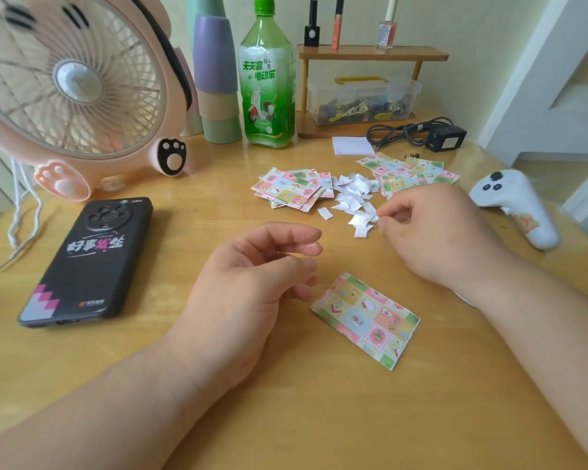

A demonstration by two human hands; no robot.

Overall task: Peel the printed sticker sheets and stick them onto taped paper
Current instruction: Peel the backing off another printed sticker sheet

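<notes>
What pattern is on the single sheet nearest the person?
The sheet shows pastel patchwork squares, pink, green, blue and yellow, with small cartoon pictures; head view.

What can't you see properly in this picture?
Head view: the right hand curls over its own fingertips, so whether it pinches anything is unclear.
Head view: the far sticker pile is partly hidden behind that hand.
Head view: the fan is cut off by the left and top edges.
Head view: the things inside the clear box are too small and blurry to name.
</notes>
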